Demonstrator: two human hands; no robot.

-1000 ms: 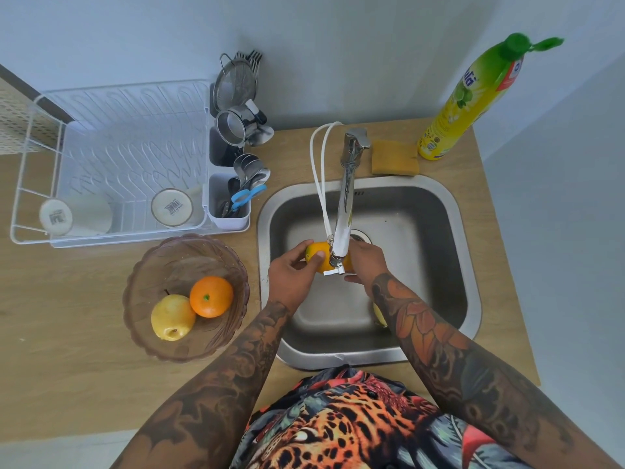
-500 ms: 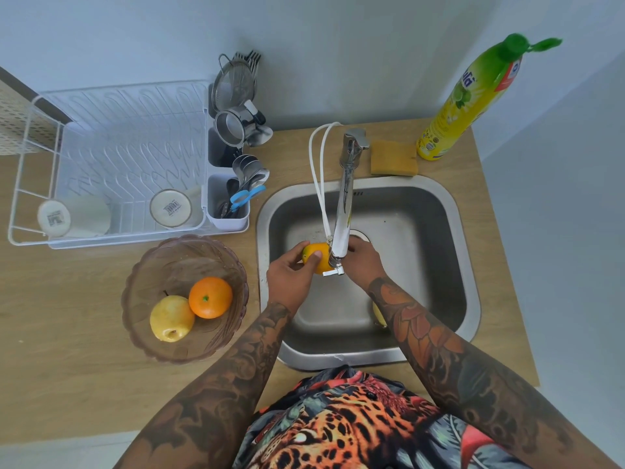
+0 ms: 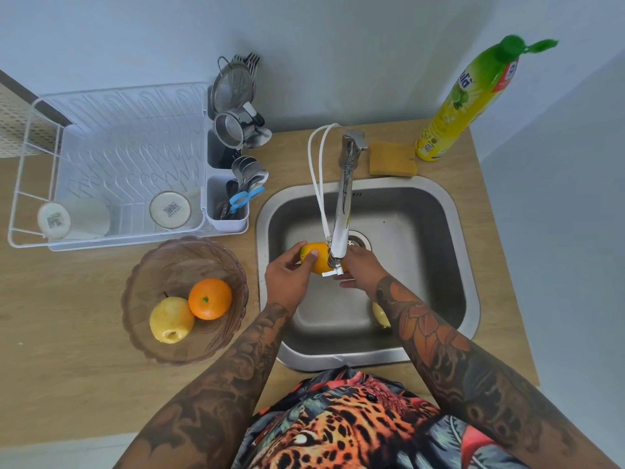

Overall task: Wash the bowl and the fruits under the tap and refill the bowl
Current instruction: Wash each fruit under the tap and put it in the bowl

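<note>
Over the steel sink (image 3: 466, 265), my left hand (image 3: 287, 282) and my right hand (image 3: 362, 265) both grip a yellow-orange fruit (image 3: 318, 257) with a green tip, right under the spout of the tap (image 3: 343, 211). A brownish see-through bowl (image 3: 148, 265) stands on the counter left of the sink. It holds an orange (image 3: 209, 298) and a yellow pear (image 3: 170, 319), touching each other. Another yellow fruit (image 3: 380, 314) lies in the sink, mostly hidden by my right forearm.
A white dish rack (image 3: 111, 164) with two cups and a cutlery caddy (image 3: 226, 204) stands behind the bowl. A yellow sponge (image 3: 392, 159) and a dish-soap bottle (image 3: 466, 99) sit behind the sink at the right. A white hose (image 3: 318, 184) hangs beside the tap.
Both hands have turned the fruit slightly under the spout, and it sits a little further left in my left hand's grip. The bowl and its fruits have not moved.
</note>
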